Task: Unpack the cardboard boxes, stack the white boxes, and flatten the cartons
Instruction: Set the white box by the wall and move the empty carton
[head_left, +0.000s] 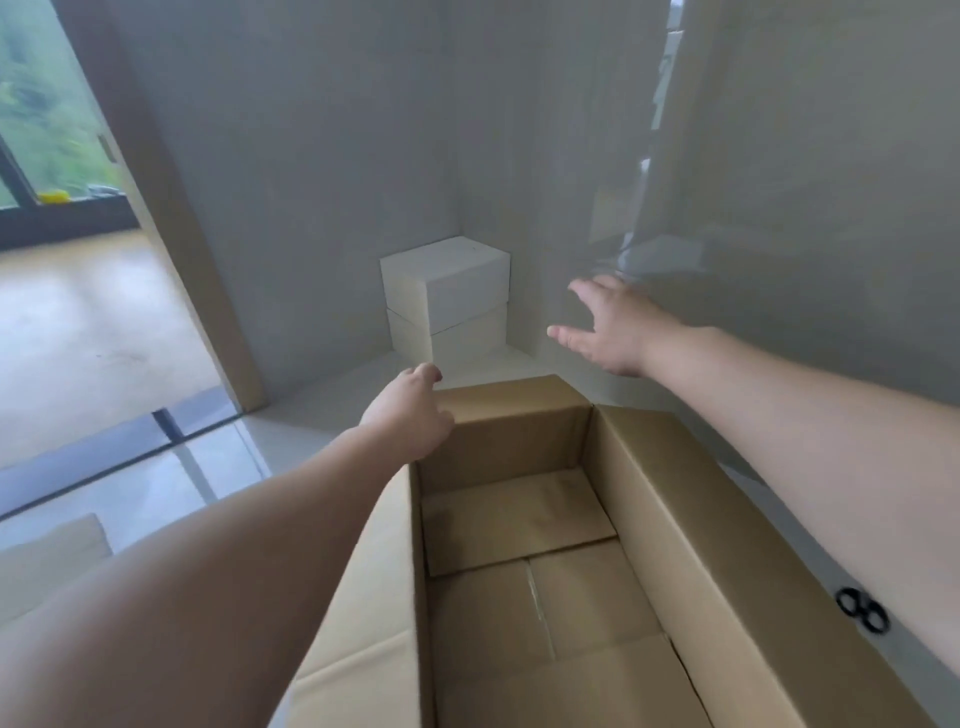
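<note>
Two bare hands, left hand (410, 410) loosely curled, right hand (605, 325) spread open, both holding nothing, over an emptied brown cardboard carton (545, 545) near two stacked white boxes (447, 301); flattening likely comes next

Grey walls (311, 156), glossy floor (104, 322)

The carton (571, 571) runs off the bottom edge; the left hand's (410, 410) fingers are curled out of sight.
</note>
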